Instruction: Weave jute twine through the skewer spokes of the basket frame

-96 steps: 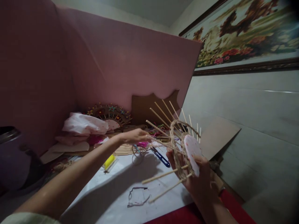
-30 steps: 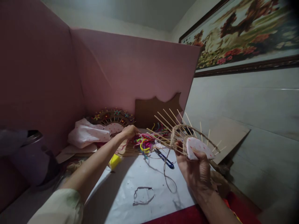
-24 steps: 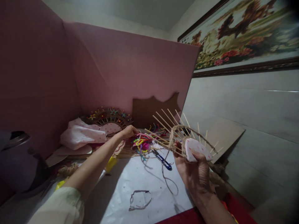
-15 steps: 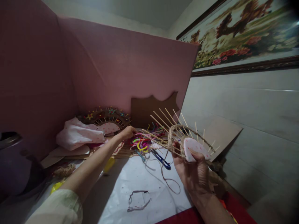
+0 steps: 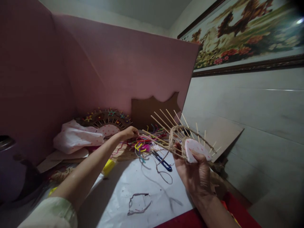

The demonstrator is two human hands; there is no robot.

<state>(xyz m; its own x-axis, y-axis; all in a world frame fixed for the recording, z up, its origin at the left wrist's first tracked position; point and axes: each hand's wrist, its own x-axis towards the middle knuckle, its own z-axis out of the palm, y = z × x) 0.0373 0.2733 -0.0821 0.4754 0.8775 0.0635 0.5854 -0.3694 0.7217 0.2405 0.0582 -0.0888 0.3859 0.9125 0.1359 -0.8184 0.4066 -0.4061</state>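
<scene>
My right hand is closed around a half-made fan frame: a pink dotted fabric pad with wooden sticks fanning out and jute twine woven round them. A loose end of twine hangs from it to the table. My left hand reaches far forward with fingers closed, pinching into a tangle of coloured pipe cleaners lying on a bundle of sticks. What exactly the left fingers hold is hidden.
Blue snips lie on the white table sheet beside a bent wire piece. A finished decorated fan, pink dotted cloth, a yellow object and cut cardboard sit against the pink screen. A dark pot stands left.
My left hand moved from near the sticks back to the pipe cleaner tangle and closed there. My right hand tilted the frame flatter, and the twine end now trails on the table.
</scene>
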